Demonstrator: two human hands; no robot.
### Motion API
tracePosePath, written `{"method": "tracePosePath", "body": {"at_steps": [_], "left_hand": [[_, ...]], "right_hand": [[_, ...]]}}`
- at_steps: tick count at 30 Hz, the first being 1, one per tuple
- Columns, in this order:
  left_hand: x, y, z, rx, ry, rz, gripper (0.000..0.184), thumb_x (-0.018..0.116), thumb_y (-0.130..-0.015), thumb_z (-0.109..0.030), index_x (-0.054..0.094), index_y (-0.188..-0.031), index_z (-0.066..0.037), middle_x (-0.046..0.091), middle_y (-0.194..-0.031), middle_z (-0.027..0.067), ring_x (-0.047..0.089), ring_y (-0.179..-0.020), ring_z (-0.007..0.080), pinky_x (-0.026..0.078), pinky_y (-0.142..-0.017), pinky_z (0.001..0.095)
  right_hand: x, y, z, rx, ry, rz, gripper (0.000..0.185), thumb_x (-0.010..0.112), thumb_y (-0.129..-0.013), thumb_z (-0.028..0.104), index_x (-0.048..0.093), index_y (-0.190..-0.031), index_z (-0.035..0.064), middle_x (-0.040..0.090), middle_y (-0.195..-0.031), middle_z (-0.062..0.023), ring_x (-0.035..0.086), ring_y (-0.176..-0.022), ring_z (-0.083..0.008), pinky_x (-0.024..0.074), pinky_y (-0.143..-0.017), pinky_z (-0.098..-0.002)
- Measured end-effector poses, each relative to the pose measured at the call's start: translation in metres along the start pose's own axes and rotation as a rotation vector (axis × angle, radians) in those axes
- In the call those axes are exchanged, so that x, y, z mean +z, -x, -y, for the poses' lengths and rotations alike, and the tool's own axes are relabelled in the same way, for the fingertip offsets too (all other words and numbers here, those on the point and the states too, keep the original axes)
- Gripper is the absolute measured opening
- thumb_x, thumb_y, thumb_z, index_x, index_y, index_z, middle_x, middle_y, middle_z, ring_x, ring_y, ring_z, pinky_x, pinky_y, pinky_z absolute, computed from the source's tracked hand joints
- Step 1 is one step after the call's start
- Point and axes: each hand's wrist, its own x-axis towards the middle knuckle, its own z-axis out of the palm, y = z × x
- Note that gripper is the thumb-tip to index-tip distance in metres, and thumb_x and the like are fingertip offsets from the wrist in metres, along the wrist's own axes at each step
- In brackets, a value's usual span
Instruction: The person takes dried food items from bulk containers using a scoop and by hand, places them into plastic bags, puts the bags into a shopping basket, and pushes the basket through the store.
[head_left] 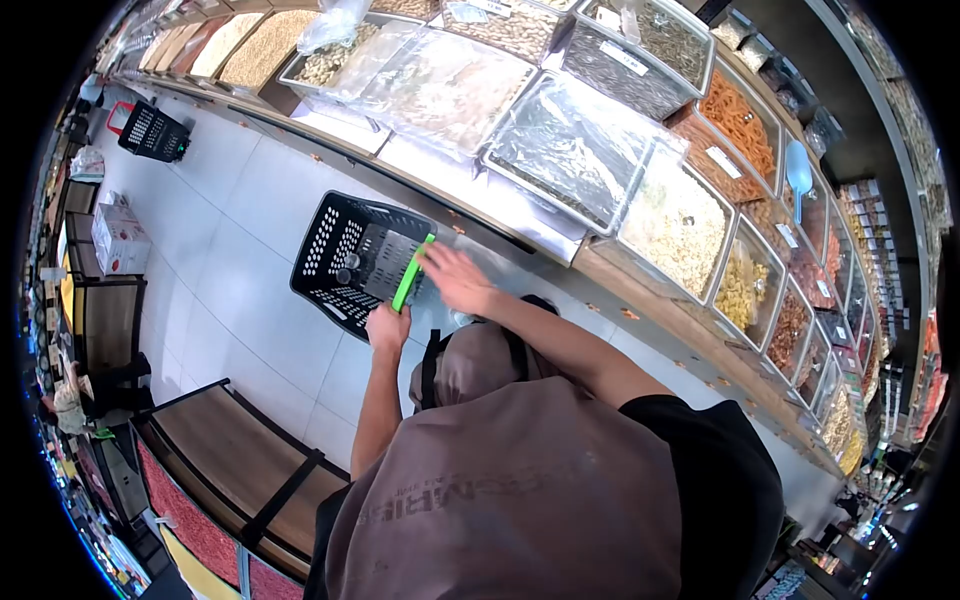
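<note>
A black plastic shopping basket (318, 290) with punched holes stands on the floor in front of me, its green handle (412, 275) on the side nearest me. My left hand (387, 326) is closed around the lower end of that handle. At the handle's upper end is my right hand (456, 280), fingers stretched out and apart, the tips touching or just over the green bar. A few small round clear objects (348, 268) lie inside the basket; their kind cannot be made out.
A long counter of dry-food bins (680, 225) runs along the right, with a blue scoop (798, 178) on one bin. Wooden display shelving (235, 440) stands at lower left. Another black basket (155, 132) and a white box (120, 240) are farther left.
</note>
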Motion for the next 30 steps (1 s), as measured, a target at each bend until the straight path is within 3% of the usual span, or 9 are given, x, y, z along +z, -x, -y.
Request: {"method": "tracePosePath", "body": {"at_steps": [1, 8, 13, 16, 22, 26, 29, 30], "left_hand": [[-0.002, -0.004, 0.002, -0.002, -0.013, 0.002, 0.031, 0.065, -0.083, -0.032, 0.072, -0.087, -0.002, 0.071, -0.084, 0.0239, 0.070, -0.082, 0.0422, 0.057, -0.078, 0.0513], [0.001, -0.015, 0.029, 0.071, -0.022, -0.011, 0.028, 0.066, -0.082, -0.032, 0.073, -0.086, -0.005, 0.070, -0.082, 0.0217, 0.069, -0.077, 0.0407, 0.057, -0.075, 0.0507], [-0.002, -0.020, 0.042, 0.071, -0.057, -0.034, 0.026, 0.069, -0.081, -0.032, 0.073, -0.087, -0.007, 0.071, -0.079, 0.0200, 0.070, -0.074, 0.0395, 0.057, -0.072, 0.0507], [-0.008, -0.025, 0.048, 0.084, -0.088, -0.022, 0.026, 0.069, -0.081, -0.031, 0.072, -0.088, -0.007, 0.070, -0.076, 0.0198, 0.069, -0.071, 0.0392, 0.057, -0.069, 0.0498], [-0.012, -0.044, 0.064, 0.112, -0.123, -0.053, 0.024, 0.068, -0.080, -0.030, 0.071, -0.082, -0.006, 0.068, -0.070, 0.0205, 0.068, -0.065, 0.0400, 0.057, -0.066, 0.0506], [-0.022, -0.056, 0.064, 0.105, -0.135, -0.019, 0.022, 0.067, -0.079, -0.028, 0.071, -0.081, -0.007, 0.068, -0.071, 0.0211, 0.068, -0.066, 0.0404, 0.057, -0.066, 0.0511], [-0.022, -0.061, 0.069, 0.098, -0.123, -0.004, 0.022, 0.068, -0.080, -0.029, 0.072, -0.083, -0.008, 0.069, -0.073, 0.0216, 0.068, -0.068, 0.0407, 0.057, -0.067, 0.0513], [-0.019, -0.061, 0.074, 0.096, -0.134, 0.008, 0.022, 0.069, -0.080, -0.029, 0.072, -0.085, -0.007, 0.069, -0.076, 0.0216, 0.069, -0.071, 0.0411, 0.057, -0.069, 0.0511]], "right_hand": [[0.004, -0.013, 0.007, -0.129, 0.041, -0.009, 0.068, 0.064, -0.076, 0.005, 0.045, -0.141, 0.0040, 0.040, -0.150, -0.0207, 0.036, -0.141, -0.0364, 0.0358, -0.110, -0.0457], [0.016, -0.047, 0.025, -0.105, 0.032, 0.160, 0.052, 0.066, -0.077, 0.006, 0.052, -0.127, 0.0058, 0.047, -0.138, -0.0193, 0.034, -0.140, -0.0402, 0.0362, -0.107, -0.0498], [0.015, -0.068, 0.023, -0.051, -0.029, 0.374, 0.044, 0.065, -0.078, 0.007, 0.054, -0.121, 0.0076, 0.050, -0.124, -0.0177, 0.041, -0.132, -0.0416, 0.0450, -0.097, -0.0529], [0.020, -0.077, 0.022, -0.102, -0.026, 0.337, 0.041, 0.063, -0.079, 0.007, 0.054, -0.120, 0.0074, 0.050, -0.123, -0.0182, 0.045, -0.126, -0.0418, 0.0475, -0.094, -0.0522], [0.031, -0.127, 0.003, -0.170, -0.101, 0.594, 0.031, 0.058, -0.083, 0.009, 0.063, -0.113, 0.0022, 0.059, -0.122, -0.0169, 0.054, -0.119, -0.0346, 0.0493, -0.096, -0.0474], [0.040, -0.145, -0.009, -0.237, -0.123, 0.589, 0.027, 0.058, -0.078, 0.010, 0.064, -0.103, 0.0012, 0.061, -0.112, -0.0165, 0.056, -0.111, -0.0351, 0.0467, -0.097, -0.0448], [0.058, -0.149, -0.014, -0.289, -0.116, 0.537, 0.024, 0.058, -0.080, 0.010, 0.069, -0.100, 0.0024, 0.064, -0.118, -0.0163, 0.056, -0.118, -0.0367, 0.0491, -0.097, -0.0460], [0.046, -0.148, -0.009, -0.211, -0.136, 0.564, 0.025, 0.059, -0.079, 0.010, 0.069, -0.101, 0.0017, 0.064, -0.117, -0.0159, 0.057, -0.116, -0.0360, 0.0482, -0.099, -0.0453]]}}
